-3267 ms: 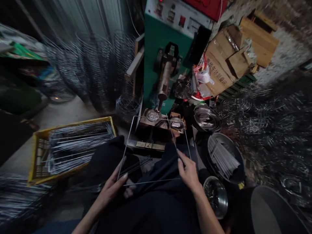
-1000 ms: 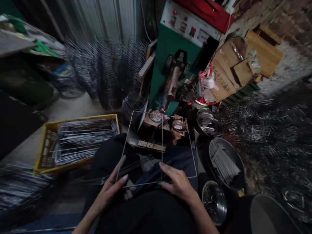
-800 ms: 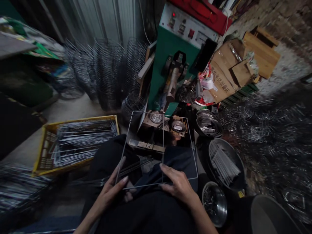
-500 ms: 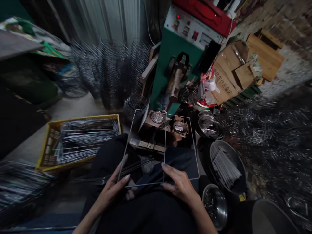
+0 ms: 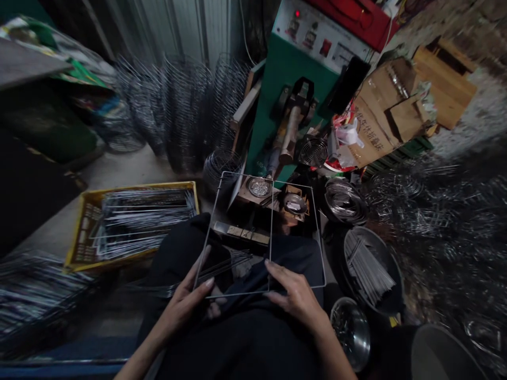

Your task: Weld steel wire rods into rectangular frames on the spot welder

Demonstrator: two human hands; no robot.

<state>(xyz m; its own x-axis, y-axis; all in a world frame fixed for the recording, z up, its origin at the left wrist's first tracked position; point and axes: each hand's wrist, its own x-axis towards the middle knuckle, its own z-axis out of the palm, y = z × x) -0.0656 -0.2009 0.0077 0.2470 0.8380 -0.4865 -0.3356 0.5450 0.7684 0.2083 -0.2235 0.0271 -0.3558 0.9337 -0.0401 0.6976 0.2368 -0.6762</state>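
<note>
A rectangular wire frame (image 5: 271, 227) with one wire across its middle is held up over my lap. My left hand (image 5: 194, 293) grips its near left corner, thumb on top and fingers beneath. Closed around the middle wire near the frame's near edge is my right hand (image 5: 291, 290). The frame's far edge lies, in this view, across the front of the green welding machine (image 5: 293, 126), below its thick metal electrode arm (image 5: 291, 132). Behind the frame are a small dish of shiny bits (image 5: 259, 187) and a second round dish (image 5: 296, 203).
On the left, a yellow crate (image 5: 75, 248) holds many bent wire pieces. A black basin (image 5: 396, 274) with straight rods and a steel bowl (image 5: 362, 340) stand on the right. Stacked wire coils (image 5: 186, 111), a cardboard box (image 5: 376, 121) and piled wirework (image 5: 435, 211) surround the machine.
The view has shifted slightly, so the surroundings sit a little further right. Both hands keep their hold on the wire frame, whose near edge appears slightly higher.
</note>
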